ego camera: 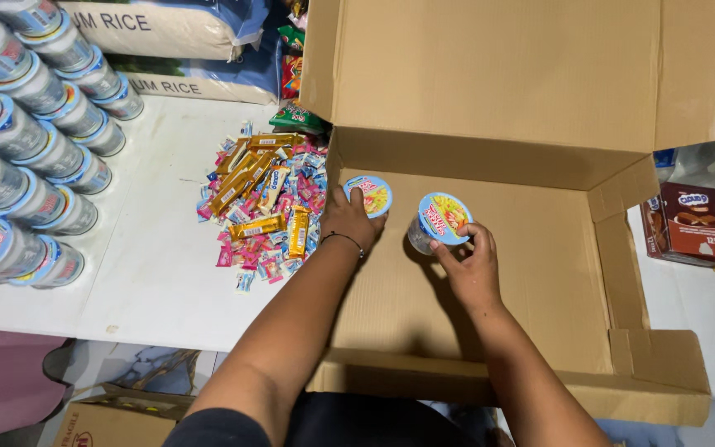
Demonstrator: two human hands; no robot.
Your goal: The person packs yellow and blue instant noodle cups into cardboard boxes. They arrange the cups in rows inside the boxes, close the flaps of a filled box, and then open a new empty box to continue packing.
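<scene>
Noodle cups (443,221) sit gripped in your hands, left (347,217) and right (472,263), inside the cardboard box (539,273); a candy pile (268,203) lies centre-left on the counter (151,265).

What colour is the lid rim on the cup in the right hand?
Light blue, around a yellow and red centre: the cup in the right hand, head view.

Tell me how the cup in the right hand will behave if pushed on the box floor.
The cup looks small and sealed, so it is probably light. The right hand holds it tilted; let go like that, its round wall might let it roll. Upright, it may slide easily on the smooth cardboard box.
</scene>
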